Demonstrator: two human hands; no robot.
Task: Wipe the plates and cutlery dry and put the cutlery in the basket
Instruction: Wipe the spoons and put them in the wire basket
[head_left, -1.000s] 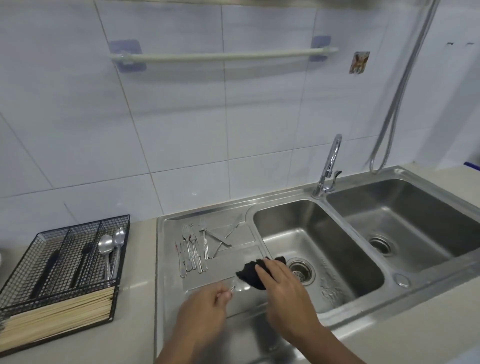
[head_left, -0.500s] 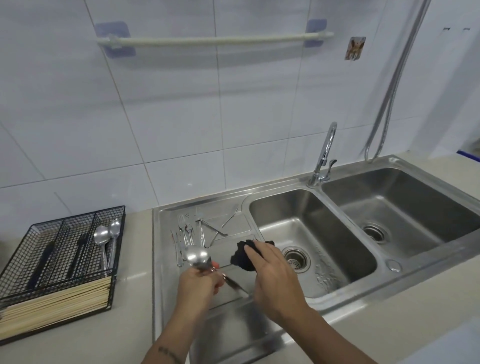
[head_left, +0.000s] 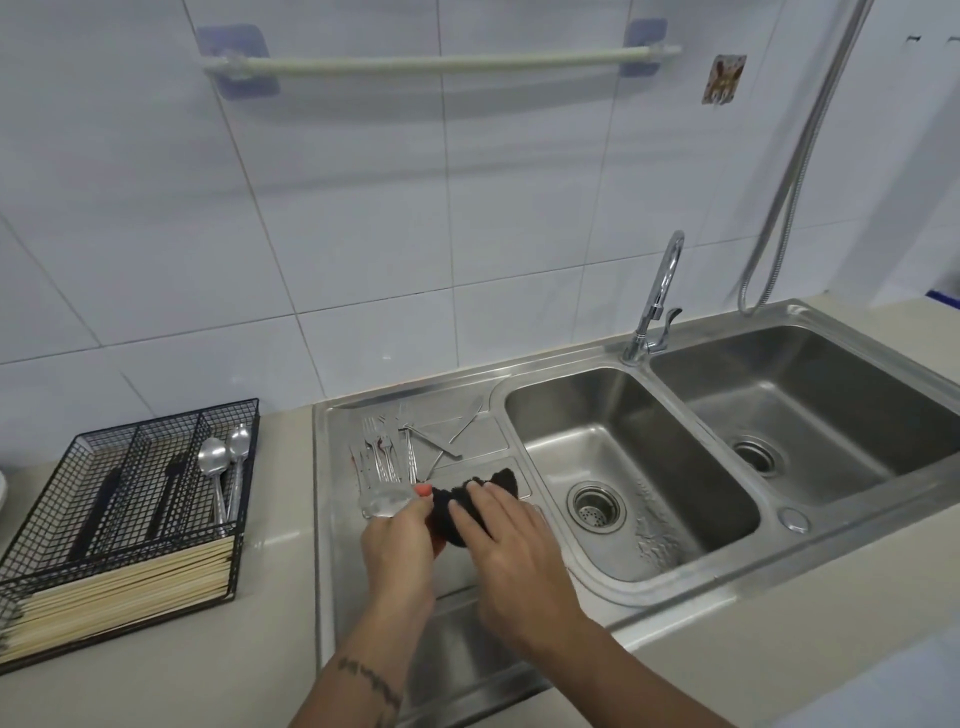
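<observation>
Two hands over the drainboard, left hand gripping a spoon (blurred), right hand holding black cloth against it.

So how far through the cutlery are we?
Done: two spoons lie in the basket. In hand: the left hand holds a spoon while the right hand presses the black cloth on it. Left: forks and other cutlery on the drainboard. No plates are plainly visible.
</observation>
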